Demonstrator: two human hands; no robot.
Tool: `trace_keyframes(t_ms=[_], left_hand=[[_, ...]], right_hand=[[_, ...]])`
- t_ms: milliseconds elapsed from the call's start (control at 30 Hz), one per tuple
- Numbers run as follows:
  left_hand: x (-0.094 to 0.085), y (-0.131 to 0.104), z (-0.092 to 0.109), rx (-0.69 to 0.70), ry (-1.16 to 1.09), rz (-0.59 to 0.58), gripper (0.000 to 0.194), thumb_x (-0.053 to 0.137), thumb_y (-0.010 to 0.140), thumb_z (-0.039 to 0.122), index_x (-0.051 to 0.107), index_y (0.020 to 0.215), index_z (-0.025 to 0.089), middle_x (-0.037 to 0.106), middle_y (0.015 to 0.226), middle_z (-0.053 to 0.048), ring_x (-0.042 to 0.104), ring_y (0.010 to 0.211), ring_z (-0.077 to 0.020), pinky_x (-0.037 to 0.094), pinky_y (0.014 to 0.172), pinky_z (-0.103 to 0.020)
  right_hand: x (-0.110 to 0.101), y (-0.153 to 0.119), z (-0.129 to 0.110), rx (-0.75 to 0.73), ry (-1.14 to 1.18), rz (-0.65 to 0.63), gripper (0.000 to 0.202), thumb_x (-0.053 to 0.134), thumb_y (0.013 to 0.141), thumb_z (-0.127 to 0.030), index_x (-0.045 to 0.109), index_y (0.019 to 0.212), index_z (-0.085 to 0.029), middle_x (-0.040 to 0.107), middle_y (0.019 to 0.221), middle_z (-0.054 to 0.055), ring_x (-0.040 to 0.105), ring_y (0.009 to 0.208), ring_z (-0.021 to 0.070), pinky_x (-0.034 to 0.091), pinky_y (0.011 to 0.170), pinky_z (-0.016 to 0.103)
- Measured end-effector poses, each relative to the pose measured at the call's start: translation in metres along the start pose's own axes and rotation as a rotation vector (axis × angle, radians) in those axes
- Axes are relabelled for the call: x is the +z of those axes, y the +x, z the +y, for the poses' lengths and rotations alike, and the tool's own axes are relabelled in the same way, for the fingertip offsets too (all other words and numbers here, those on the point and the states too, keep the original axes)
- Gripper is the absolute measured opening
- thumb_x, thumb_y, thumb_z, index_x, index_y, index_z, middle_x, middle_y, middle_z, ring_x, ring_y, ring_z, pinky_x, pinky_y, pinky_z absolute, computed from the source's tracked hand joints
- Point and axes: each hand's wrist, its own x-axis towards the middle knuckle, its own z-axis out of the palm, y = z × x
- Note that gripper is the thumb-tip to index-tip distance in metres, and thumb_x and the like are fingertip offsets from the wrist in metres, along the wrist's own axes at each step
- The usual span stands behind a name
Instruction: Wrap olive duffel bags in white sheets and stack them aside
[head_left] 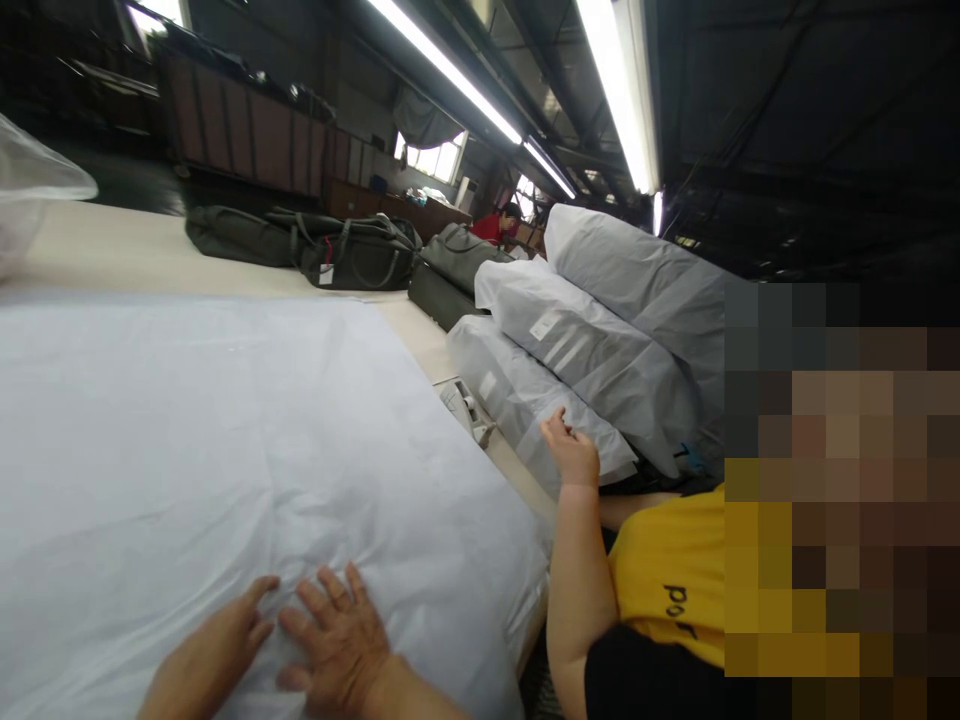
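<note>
A large white sheet [300, 420], thin and lightly wrinkled like plastic or wrapping material, covers most of the table in front of me. Low in the view, my right hand [337, 640] lies palm down on it with the fingers spread. Just to its left, my left hand [221, 645] is turned on its side against the sheet, the thumb and a finger apart, the other fingers mostly hidden. Neither hand shows anything held. Creases run through the sheet around both hands.
A co-worker in a yellow and black shirt [667, 560] is close on the right, one hand [574, 455] raised. White wrapped bundles [585, 330] are stacked beyond. Dark bags [360, 250] lie along the cream table's [120, 240] far side; clear plastic [37, 170] is at left.
</note>
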Motion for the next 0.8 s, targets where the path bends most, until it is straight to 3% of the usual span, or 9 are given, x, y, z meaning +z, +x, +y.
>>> trace_keyframes(t_ms=[67,167,367,467,567,667,800], left_hand=[[-0.002,-0.004,0.005,0.043,0.051,-0.018,0.043,0.048,0.083,0.027,0.061,0.123,0.025,0.073,0.110,-0.005,0.066,0.109,-0.0220,0.047,0.100,-0.030],[-0.014,-0.009,0.018,0.049,0.173,-0.062,0.043,0.044,0.087,0.023,0.060,0.127,0.020,0.059,0.135,-0.011,0.056,0.125,-0.0229,0.041,0.107,-0.033],[-0.062,-0.017,0.064,0.018,0.329,-0.073,0.039,0.053,0.079,0.012,0.068,0.113,0.022,0.064,0.125,-0.012,0.059,0.116,-0.0294,0.047,0.095,-0.043],[-0.073,-0.019,0.076,-0.012,0.306,-0.091,0.035,0.055,0.080,0.012,0.069,0.111,0.019,0.050,0.143,-0.014,0.043,0.135,-0.0324,0.038,0.108,-0.048],[-0.073,-0.018,0.075,-0.043,0.221,-0.140,0.033,0.055,0.082,0.014,0.068,0.112,0.017,0.039,0.151,-0.016,0.029,0.142,-0.0360,0.033,0.111,-0.053],[-0.071,-0.016,0.070,-0.063,0.134,-0.148,0.033,0.054,0.081,0.013,0.067,0.111,0.017,0.049,0.143,-0.016,0.039,0.137,-0.0349,0.044,0.102,-0.048],[-0.074,-0.012,0.066,-0.089,0.084,-0.098,0.036,0.053,0.077,0.009,0.066,0.111,0.016,0.063,0.122,-0.013,0.058,0.116,-0.0284,0.050,0.094,-0.039]], right_hand=[[0.004,0.000,0.002,-0.009,0.048,-0.004,0.062,0.050,0.094,-0.048,0.028,0.150,-0.028,0.028,0.159,0.001,0.015,0.149,0.0217,0.018,0.121,0.050],[0.012,0.000,0.006,-0.012,0.107,-0.010,0.064,0.050,0.094,-0.047,0.026,0.150,-0.029,0.026,0.160,0.001,0.016,0.149,0.0237,0.018,0.121,0.052],[0.032,0.002,0.014,-0.047,0.096,0.029,0.067,0.057,0.090,-0.041,0.029,0.150,-0.030,0.029,0.159,0.000,0.019,0.148,0.0237,0.020,0.121,0.051],[0.038,0.001,0.014,-0.047,0.085,0.057,0.064,0.056,0.090,-0.036,0.031,0.149,-0.033,0.028,0.159,-0.002,0.020,0.148,0.0236,0.023,0.121,0.051],[0.042,-0.002,0.013,-0.038,0.068,0.094,0.067,0.056,0.091,-0.032,0.028,0.151,-0.035,0.027,0.159,-0.003,0.021,0.147,0.0246,0.026,0.120,0.050],[0.054,-0.005,0.018,-0.071,0.021,0.137,0.072,0.056,0.090,-0.031,0.023,0.153,-0.033,0.028,0.158,-0.001,0.025,0.146,0.0259,0.028,0.119,0.049],[0.094,-0.001,0.038,-0.183,-0.098,0.258,0.075,0.058,0.088,-0.039,0.023,0.154,-0.030,0.034,0.155,0.002,0.033,0.143,0.0270,0.031,0.117,0.047]])
